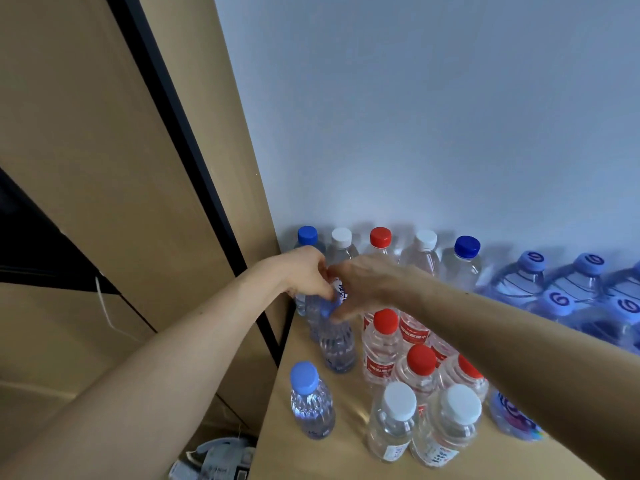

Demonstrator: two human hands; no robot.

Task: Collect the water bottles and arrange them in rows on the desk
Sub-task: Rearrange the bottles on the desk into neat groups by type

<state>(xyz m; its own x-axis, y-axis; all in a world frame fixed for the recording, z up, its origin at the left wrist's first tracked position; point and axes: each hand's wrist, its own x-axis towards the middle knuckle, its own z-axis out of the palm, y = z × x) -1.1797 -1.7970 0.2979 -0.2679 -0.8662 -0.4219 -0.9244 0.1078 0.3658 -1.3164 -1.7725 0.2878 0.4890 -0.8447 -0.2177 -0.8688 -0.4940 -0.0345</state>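
both hands meet over a blue-capped bottle standing near the left edge of the desk. the left hand curls round its neck. the right hand lays fingers on the cap, grip unclear. a back row of bottles lines the wall, with red-capped bottles and white-capped bottles clustered nearer.

Surroundings only
Pale wall above the left hand; tan wood panel with black strip to its left; white cord farther left; grey device well below it.
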